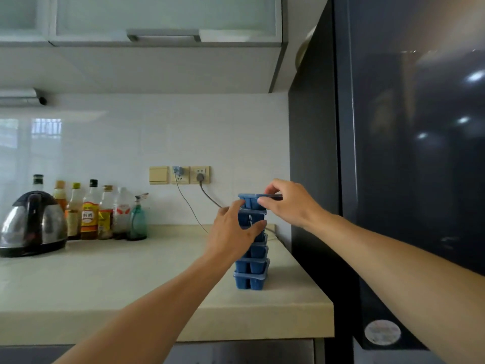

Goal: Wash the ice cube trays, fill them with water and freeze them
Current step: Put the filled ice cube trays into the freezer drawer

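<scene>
Pinching the top ice cube tray point(249, 202) by its right end, the right hand point(291, 203) lies above the left hand point(233, 232), curled round the tray stack point(250, 269).

I see a pale cream desk point(131, 279) running from the left edge of view to a dark cabinet side on the right. Directly below my left hand point(233, 232) a stack of blue ice cube trays point(251, 269) stands upright on the desk, near its right end and front edge. My left hand grips the stack partway up, and my right hand point(288, 203) pinches the top tray point(250, 201). Far to the left of both hands, against the wall, a steel kettle point(32, 224) with a black lid sits on the desk. A row of sauce bottles point(90, 214) stands between the kettle and my left hand, ending in a green pump bottle point(137, 219).
</scene>
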Tool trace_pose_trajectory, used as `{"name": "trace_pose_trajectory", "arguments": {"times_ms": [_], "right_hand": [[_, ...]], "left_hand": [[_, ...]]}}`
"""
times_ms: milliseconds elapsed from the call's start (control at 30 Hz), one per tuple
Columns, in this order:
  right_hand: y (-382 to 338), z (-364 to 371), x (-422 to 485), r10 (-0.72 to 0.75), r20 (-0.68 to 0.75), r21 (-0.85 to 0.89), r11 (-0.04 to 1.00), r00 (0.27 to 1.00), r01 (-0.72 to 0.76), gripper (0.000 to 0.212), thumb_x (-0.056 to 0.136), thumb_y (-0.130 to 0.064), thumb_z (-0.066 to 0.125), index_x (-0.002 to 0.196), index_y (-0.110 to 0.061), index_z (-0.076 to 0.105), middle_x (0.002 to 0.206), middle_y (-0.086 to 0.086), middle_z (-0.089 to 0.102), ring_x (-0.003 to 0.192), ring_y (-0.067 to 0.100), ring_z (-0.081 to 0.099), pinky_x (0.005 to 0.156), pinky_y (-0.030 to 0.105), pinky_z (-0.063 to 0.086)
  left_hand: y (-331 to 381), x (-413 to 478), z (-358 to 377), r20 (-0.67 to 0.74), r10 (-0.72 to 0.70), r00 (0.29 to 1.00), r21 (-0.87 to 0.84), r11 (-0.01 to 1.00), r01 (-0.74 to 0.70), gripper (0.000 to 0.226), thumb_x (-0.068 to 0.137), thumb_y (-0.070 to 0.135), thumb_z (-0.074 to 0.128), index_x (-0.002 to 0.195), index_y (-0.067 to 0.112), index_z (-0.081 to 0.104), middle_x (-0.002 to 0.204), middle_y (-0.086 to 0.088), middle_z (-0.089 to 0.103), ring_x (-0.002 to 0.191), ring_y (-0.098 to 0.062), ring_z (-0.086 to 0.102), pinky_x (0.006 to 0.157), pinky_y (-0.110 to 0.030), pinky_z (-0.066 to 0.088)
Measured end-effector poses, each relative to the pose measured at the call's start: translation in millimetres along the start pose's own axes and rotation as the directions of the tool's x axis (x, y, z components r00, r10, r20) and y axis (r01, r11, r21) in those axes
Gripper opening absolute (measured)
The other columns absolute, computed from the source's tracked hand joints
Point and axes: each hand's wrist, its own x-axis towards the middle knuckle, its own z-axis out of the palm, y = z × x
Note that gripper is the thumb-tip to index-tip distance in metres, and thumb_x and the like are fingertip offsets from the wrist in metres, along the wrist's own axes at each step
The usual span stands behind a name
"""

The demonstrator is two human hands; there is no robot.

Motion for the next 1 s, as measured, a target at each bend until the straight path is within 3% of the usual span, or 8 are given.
{"name": "trace_pose_trajectory", "arguments": {"times_ms": [67,133,233,400,567,700,833,1000], "right_hand": [[-1,7,-1,0.026,-0.051,-0.033,0.999,0.998,-0.027,0.028,0.087,-0.040,0.072,0.096,-0.017,0.060,0.095,-0.004,0.062,0.086,0.015,0.060,0.074,0.031,0.051],[-4,10,-2,0.054,-0.111,-0.021,0.998,0.992,-0.056,0.029,0.084,-0.036,0.075,0.090,-0.015,0.056,0.090,0.000,0.061,0.083,0.021,0.059,0.072,0.037,0.052],[1,4,-7,0.047,-0.181,-0.003,0.999,0.982,-0.049,0.024,0.084,-0.027,0.073,0.089,-0.011,0.055,0.088,0.003,0.060,0.083,0.026,0.060,0.071,0.039,0.053],[16,-19,-35,0.050,-0.279,0.022,0.999,0.959,-0.046,0.025,0.087,-0.026,0.075,0.096,-0.015,0.054,0.096,0.001,0.060,0.087,0.018,0.061,0.073,0.036,0.059],[20,-49,-74,-0.005,-0.372,0.052,0.998,0.928,0.027,0.026,0.087,-0.025,0.078,0.097,-0.018,0.055,0.099,-0.004,0.060,0.089,0.007,0.061,0.064,0.015,0.054],[21,-73,-118,0.008,-0.412,0.084,0.996,0.911,0.029,0.026,0.085,-0.024,0.078,0.094,-0.019,0.055,0.098,-0.004,0.062,0.092,0.009,0.062,0.068,0.021,0.057],[32,-93,-173,0.017,-0.430,0.093,0.995,0.903,0.025,0.026,0.082,-0.022,0.080,0.092,-0.021,0.056,0.097,-0.009,0.063,0.093,0.002,0.061,0.072,0.016,0.054],[62,-116,-249,0.105,-0.405,0.080,0.994,0.908,-0.080,0.026,0.079,-0.020,0.081,0.092,-0.021,0.058,0.098,-0.011,0.065,0.093,0.005,0.062,0.074,0.023,0.054]], "left_hand": [[2,1,5,-0.016,-0.009,1.000,-0.019,1.000,0.009,0.067,0.086,0.060,0.068,0.143,0.031,0.047,0.133,0.001,0.057,0.102,-0.013,0.058,0.079,-0.024,0.043],[6,4,7,-0.038,-0.039,0.999,-0.074,0.997,0.036,0.052,0.086,0.057,0.070,0.129,0.030,0.056,0.107,0.011,0.064,0.081,0.000,0.056,0.062,-0.020,0.042],[9,7,7,-0.077,-0.080,0.994,-0.107,0.992,0.072,0.036,0.085,0.052,0.073,0.111,0.031,0.060,0.082,0.021,0.057,0.072,0.003,0.055,0.054,-0.020,0.041],[20,1,6,-0.142,-0.071,0.987,-0.107,0.993,0.056,0.037,0.089,0.050,0.071,0.117,0.029,0.061,0.084,0.016,0.059,0.071,0.000,0.057,0.053,-0.021,0.041],[48,-26,2,-0.215,-0.006,0.977,-0.179,0.983,-0.033,0.034,0.088,0.048,0.073,0.116,0.033,0.062,0.083,0.027,0.058,0.075,0.002,0.059,0.056,-0.016,0.041],[72,-57,4,-0.224,0.053,0.973,-0.204,0.974,-0.100,0.035,0.087,0.048,0.074,0.115,0.032,0.062,0.093,0.019,0.064,0.080,-0.003,0.063,0.062,-0.019,0.047],[90,-97,22,-0.203,0.089,0.975,-0.245,0.960,-0.138,0.043,0.085,0.052,0.075,0.120,0.031,0.063,0.102,0.013,0.070,0.088,-0.009,0.066,0.074,-0.032,0.058],[109,-152,59,-0.128,0.153,0.980,-0.239,0.954,-0.181,0.047,0.081,0.059,0.072,0.118,0.032,0.065,0.096,0.017,0.068,0.082,0.009,0.061,0.068,-0.019,0.050]]}}
